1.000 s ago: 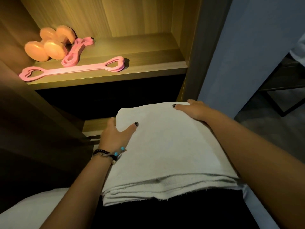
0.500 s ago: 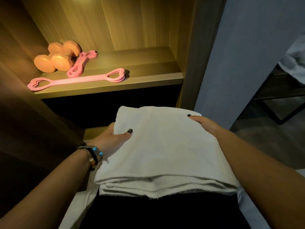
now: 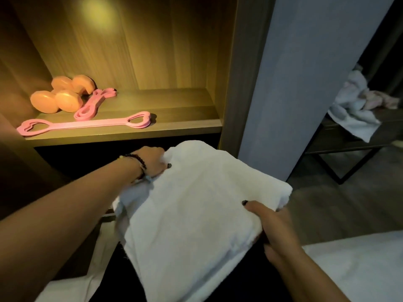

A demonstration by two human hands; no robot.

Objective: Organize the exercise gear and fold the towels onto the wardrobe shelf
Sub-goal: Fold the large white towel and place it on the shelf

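A folded white towel hangs in the air in front of the wardrobe, below the lit shelf. My left hand grips its far left corner, thumb on top. My right hand grips its near right edge, thumb over the cloth. On the shelf's left part lie two orange dumbbells, a folded pink resistance band and a long pink band with heart-shaped handles.
The shelf's right half is bare wood. A grey wardrobe door stands open on the right. Beyond it, crumpled white and pink towels lie on a dark bench. White bedding fills the lower right corner.
The towel has turned: my left hand moved forward to its far corner, my right hand drew back toward me along the right edge. The view tilted up, showing more of the shelf.
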